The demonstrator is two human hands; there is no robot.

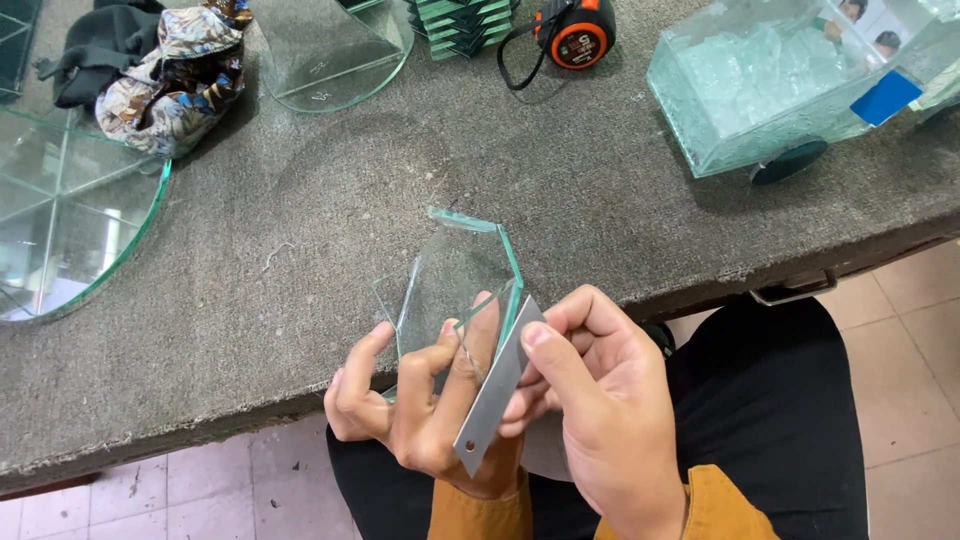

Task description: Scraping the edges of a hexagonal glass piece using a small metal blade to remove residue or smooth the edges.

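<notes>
My left hand (420,405) holds a small clear glass piece (455,270) with green edges, upright over the table's front edge. My right hand (590,400) pinches a flat grey metal blade (497,390) with a hole at its lower end. The blade lies against the right edge of the glass piece, and its lower end rests on my left palm.
The grey felt-covered table (300,250) carries round glass panes at the left (70,210) and back (330,50), a patterned cloth bundle (170,75), a stack of green-edged glass pieces (460,25), an orange tape measure (575,35) and a glass box of shards (770,85). The tiled floor (900,380) lies below.
</notes>
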